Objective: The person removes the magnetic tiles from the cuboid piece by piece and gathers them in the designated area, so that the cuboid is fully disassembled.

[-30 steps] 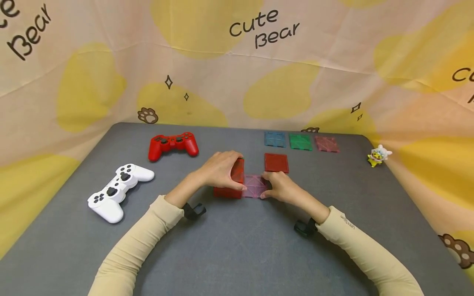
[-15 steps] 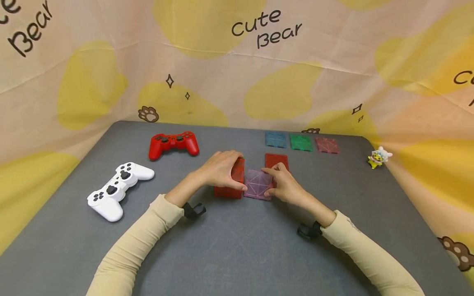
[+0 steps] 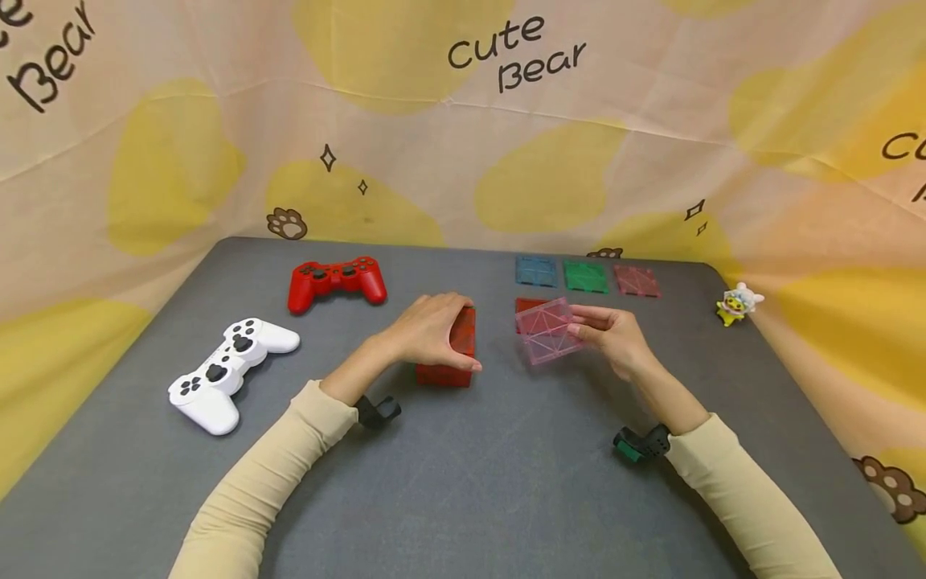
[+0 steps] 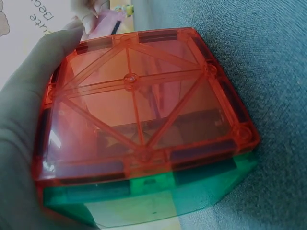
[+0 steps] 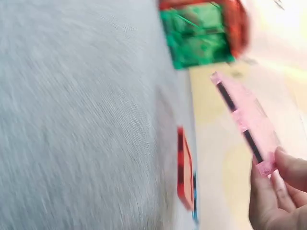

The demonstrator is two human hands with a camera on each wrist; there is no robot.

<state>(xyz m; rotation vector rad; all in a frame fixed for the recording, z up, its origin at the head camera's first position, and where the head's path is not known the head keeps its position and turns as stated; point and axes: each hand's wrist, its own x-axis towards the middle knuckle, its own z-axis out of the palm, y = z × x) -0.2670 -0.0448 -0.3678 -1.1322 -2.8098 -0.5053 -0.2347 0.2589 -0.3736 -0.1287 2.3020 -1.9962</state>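
In the head view my left hand (image 3: 427,331) holds a small box of magnetic tiles (image 3: 444,375), its thumb and fingers spread around the sides. Close up in the left wrist view, the box shows a see-through red face (image 4: 158,115) and a green face (image 4: 153,201). My right hand (image 3: 615,338) pinches a clear pink magnetic tile (image 3: 547,334) by its right edge, raised and tilted over the table. That same tile (image 5: 247,122) appears edge-on in the right wrist view, dark magnet strips along its side. Partly behind it, a red tile (image 3: 528,305) lies flat.
Along the back lie a blue tile (image 3: 536,272), a green tile (image 3: 586,277) and another pink tile (image 3: 637,281). A yellow-and-white figurine (image 3: 736,305) stands at far right. To the left are a red game controller (image 3: 337,281) and a white one (image 3: 217,410).
My right hand has lifted the pink tile from beside the box and carried it right, tilting it up. The left hand has stayed at the box.
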